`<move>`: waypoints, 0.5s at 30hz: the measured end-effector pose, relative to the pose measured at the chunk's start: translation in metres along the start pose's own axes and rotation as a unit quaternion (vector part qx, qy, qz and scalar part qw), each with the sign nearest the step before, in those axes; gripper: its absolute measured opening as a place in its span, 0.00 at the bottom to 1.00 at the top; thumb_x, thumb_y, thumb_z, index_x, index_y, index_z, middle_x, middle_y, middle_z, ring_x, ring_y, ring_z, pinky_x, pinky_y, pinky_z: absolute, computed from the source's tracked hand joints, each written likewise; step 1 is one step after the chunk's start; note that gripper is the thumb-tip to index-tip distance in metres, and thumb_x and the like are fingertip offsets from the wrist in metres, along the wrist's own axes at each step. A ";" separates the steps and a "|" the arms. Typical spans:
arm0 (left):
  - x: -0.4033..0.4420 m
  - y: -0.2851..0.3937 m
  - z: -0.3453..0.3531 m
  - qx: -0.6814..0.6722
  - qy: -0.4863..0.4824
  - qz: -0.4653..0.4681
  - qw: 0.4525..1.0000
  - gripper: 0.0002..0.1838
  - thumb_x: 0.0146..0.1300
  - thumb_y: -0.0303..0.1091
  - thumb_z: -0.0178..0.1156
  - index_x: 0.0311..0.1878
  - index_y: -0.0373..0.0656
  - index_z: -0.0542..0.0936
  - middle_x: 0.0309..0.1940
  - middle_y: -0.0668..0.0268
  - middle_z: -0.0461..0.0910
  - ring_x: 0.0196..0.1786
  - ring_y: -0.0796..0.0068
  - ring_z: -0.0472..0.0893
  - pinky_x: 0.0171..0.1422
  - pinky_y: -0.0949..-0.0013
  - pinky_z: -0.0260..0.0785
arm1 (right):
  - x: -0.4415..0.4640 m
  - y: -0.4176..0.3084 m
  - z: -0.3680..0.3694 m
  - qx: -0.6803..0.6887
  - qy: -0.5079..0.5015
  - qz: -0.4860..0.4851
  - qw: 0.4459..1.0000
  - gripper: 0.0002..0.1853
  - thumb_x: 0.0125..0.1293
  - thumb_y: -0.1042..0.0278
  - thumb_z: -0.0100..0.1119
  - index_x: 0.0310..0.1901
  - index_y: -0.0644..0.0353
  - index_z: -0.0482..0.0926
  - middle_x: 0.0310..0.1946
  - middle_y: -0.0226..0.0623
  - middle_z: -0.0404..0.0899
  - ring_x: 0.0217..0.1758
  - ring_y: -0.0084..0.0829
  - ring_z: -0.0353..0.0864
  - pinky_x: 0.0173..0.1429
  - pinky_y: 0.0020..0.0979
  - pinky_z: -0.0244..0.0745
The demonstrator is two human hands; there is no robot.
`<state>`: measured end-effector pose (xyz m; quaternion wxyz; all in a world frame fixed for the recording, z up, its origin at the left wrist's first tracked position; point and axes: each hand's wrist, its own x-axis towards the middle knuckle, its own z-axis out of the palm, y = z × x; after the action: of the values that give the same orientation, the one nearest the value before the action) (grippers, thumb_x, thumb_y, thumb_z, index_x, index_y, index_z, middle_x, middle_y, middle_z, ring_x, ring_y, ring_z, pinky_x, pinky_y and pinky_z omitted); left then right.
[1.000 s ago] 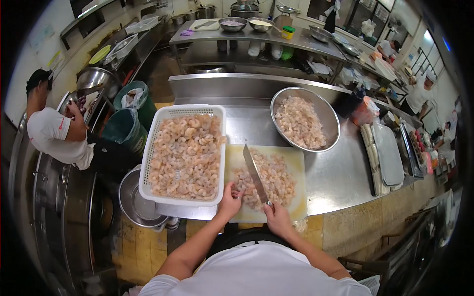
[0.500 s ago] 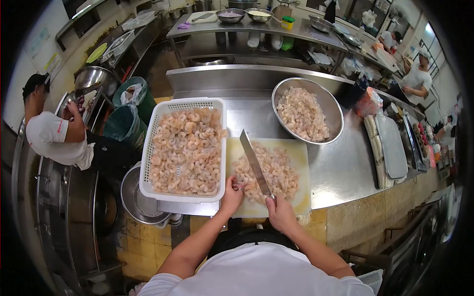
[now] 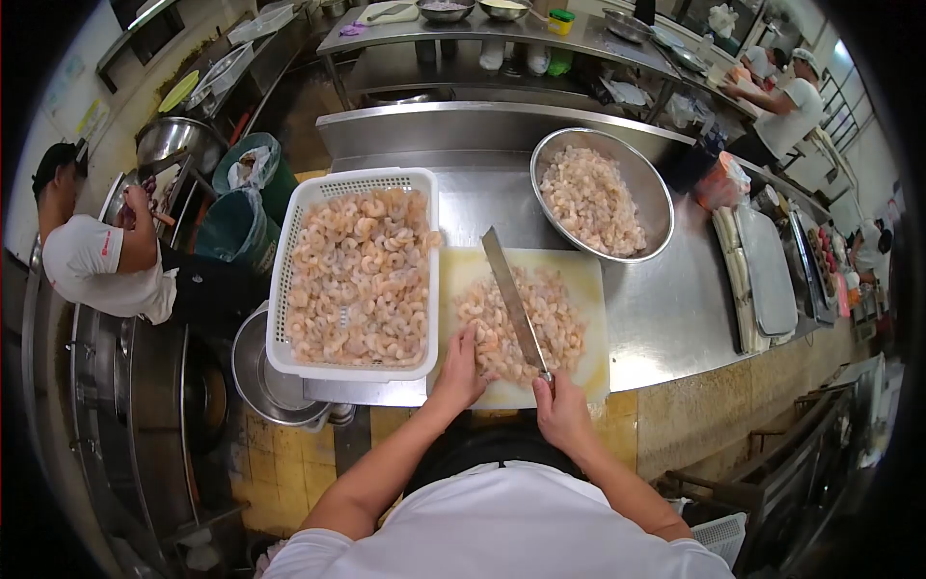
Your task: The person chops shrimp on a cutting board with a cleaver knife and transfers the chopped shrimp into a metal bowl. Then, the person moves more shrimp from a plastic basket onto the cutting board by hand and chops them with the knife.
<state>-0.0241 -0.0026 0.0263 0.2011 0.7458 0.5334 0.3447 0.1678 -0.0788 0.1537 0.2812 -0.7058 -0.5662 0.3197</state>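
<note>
My right hand [image 3: 562,410] is closed round the handle of a large kitchen knife [image 3: 511,299], its blade pointing away from me over the shrimp. Peeled, pale pink shrimp [image 3: 561,314] lie heaped on a white cutting board [image 3: 592,270]. At the near left edge of this heap rests my left hand [image 3: 460,374], fingers stretched forward and touching the shrimp. Left of the board stands a white perforated basket [image 3: 349,371] full of whole peeled shrimp. A steel bowl [image 3: 657,198] beyond the board's right corner holds a mound of shrimp that look cut up.
The steel worktable [image 3: 646,318] has a raised back edge. Stacked trays [image 3: 767,280] lie at its right end. Below the basket's left side is a metal pot [image 3: 253,372]. A co-worker [image 3: 106,261] stands at left near green bins [image 3: 236,232]; other people work at far right.
My left hand has gone from curled fingers to stretched ones along the heap's edge. The knife's tip has shifted slightly right. The whole view has moved a little.
</note>
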 end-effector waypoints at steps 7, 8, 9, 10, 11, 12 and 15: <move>0.007 -0.004 0.005 -0.137 -0.029 -0.170 0.976 0.40 0.57 0.22 0.77 0.74 0.36 0.72 0.54 0.56 0.75 0.46 0.63 0.85 0.53 0.63 0.82 | 0.020 0.027 0.009 -0.048 -0.046 0.019 0.998 0.19 0.81 0.57 0.58 0.41 0.70 0.76 0.32 0.63 0.83 0.37 0.65 0.85 0.42 0.55 0.77; 0.006 -0.002 0.004 -0.150 -0.035 -0.171 0.973 0.39 0.58 0.21 0.76 0.74 0.36 0.72 0.54 0.55 0.75 0.45 0.64 0.85 0.52 0.63 0.82 | 0.016 0.017 0.001 -0.030 -0.037 0.014 0.999 0.19 0.80 0.57 0.59 0.41 0.70 0.77 0.32 0.63 0.83 0.37 0.65 0.85 0.42 0.56 0.77; 0.007 0.001 0.002 -0.163 -0.039 -0.171 0.971 0.38 0.59 0.21 0.75 0.73 0.36 0.72 0.55 0.55 0.75 0.44 0.64 0.85 0.51 0.64 0.83 | 0.014 0.008 -0.007 -0.012 -0.028 0.007 1.000 0.19 0.80 0.57 0.59 0.41 0.69 0.77 0.32 0.62 0.83 0.37 0.66 0.84 0.42 0.56 0.77; 0.007 0.002 0.002 -0.176 -0.044 -0.172 0.968 0.37 0.60 0.21 0.75 0.73 0.37 0.73 0.55 0.55 0.75 0.43 0.65 0.86 0.50 0.64 0.83 | 0.012 0.003 -0.011 0.006 -0.019 0.001 1.000 0.18 0.80 0.57 0.59 0.41 0.69 0.77 0.31 0.62 0.83 0.38 0.66 0.84 0.42 0.57 0.77; 0.005 0.001 0.005 -0.188 -0.031 -0.156 0.969 0.34 0.61 0.20 0.75 0.71 0.36 0.74 0.55 0.55 0.75 0.42 0.67 0.85 0.48 0.66 0.83 | 0.013 0.006 -0.010 -0.005 -0.022 0.004 1.000 0.18 0.80 0.57 0.59 0.41 0.69 0.77 0.32 0.62 0.83 0.38 0.66 0.84 0.42 0.57 0.76; 0.002 -0.002 0.013 -0.201 -0.018 -0.141 0.969 0.32 0.61 0.19 0.74 0.68 0.36 0.76 0.54 0.56 0.75 0.41 0.68 0.85 0.46 0.67 0.83 | 0.015 0.012 -0.007 -0.016 -0.026 0.007 1.000 0.18 0.80 0.58 0.59 0.41 0.69 0.77 0.32 0.62 0.83 0.37 0.66 0.84 0.42 0.57 0.76; -0.010 -0.006 0.030 -0.227 0.001 -0.128 0.965 0.25 0.62 0.19 0.74 0.62 0.35 0.79 0.53 0.56 0.77 0.41 0.70 0.85 0.46 0.68 0.84 | 0.023 0.054 0.015 -0.070 -0.036 0.004 0.997 0.18 0.80 0.58 0.59 0.41 0.70 0.77 0.30 0.61 0.83 0.36 0.65 0.84 0.40 0.55 0.76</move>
<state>-0.0076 -0.0075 -0.0012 0.4073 0.6059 0.5323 0.4287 0.1936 -0.0663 0.0996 0.2093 -0.7140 -0.5941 0.3057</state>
